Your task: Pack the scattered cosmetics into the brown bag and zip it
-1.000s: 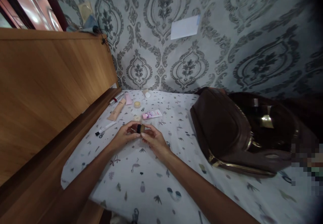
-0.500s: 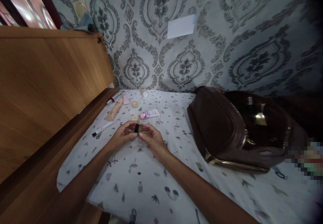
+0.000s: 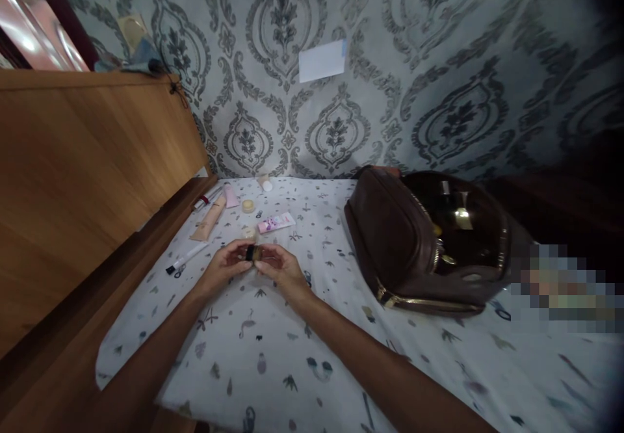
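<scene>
Between my two hands is a small jar [image 3: 253, 253] with a black end and a brownish-gold end. The fingers of my left hand [image 3: 225, 269] close on its black side. My right hand [image 3: 283, 270] grips the brownish side with thumb and fingertips. Just beyond the fingers lies a pale round item [image 3: 249, 232], partly covered by them. A pink and white tube [image 3: 276, 223] rests behind my right hand. Farther back is a small cream-coloured pot [image 3: 248, 206]. To the left lie a peach tube [image 3: 210, 217] and a slim white tube with a black end [image 3: 189, 257].
An open brown bag [image 3: 385, 238] with shiny items inside stands on the right of the patterned white cloth [image 3: 273, 329]. A pink tube [image 3: 231, 196] and a small white-capped item [image 3: 266, 184] lie near the wall. A wooden panel [image 3: 97, 160] borders the left.
The whole view has shifted, so things appear farther left and more of the bag's inside shows. Both hands keep their hold on the jar, which has turned slightly at most.
</scene>
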A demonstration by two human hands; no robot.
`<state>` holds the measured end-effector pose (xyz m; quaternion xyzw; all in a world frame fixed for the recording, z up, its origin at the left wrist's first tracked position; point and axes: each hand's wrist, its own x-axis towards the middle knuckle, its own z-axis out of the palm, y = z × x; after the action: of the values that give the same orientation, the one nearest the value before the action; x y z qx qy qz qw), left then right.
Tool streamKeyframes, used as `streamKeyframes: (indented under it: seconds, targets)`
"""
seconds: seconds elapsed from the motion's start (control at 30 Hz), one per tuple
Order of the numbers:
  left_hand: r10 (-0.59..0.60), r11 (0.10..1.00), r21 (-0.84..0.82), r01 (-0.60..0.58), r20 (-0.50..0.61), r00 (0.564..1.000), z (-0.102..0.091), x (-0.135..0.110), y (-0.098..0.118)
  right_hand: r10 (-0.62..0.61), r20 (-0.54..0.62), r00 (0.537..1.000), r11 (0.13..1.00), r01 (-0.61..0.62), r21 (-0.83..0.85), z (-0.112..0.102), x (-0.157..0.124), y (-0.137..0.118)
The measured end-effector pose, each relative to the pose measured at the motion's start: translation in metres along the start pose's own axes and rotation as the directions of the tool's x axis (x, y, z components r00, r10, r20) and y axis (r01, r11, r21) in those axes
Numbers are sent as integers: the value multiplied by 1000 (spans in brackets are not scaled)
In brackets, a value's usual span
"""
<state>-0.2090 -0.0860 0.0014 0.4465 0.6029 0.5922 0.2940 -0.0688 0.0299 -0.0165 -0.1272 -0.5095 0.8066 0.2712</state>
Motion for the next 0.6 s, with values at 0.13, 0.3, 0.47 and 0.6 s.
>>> streamKeyframes:
  seconds: [0.13, 0.3, 0.47, 0.6]
  targets:
    - [-13, 1000, 0, 13, -10, 1000, 2, 0, 1, -21, -6, 1000, 1000, 21, -21, -1, 1, 2]
    - [-33, 999, -15, 33, -2, 999, 7, 0, 7, -118, -1, 993, 990, 118, -74, -1, 0, 1]
    - [-46, 999, -26, 47, 29, 999, 8, 1, 5, -177, 36, 984, 972, 180, -150, 1, -2, -2]
    - [-45, 998, -47, 48, 57, 997, 8, 2, 4, -194, 31, 981, 936, 194, -295, 0, -5, -5]
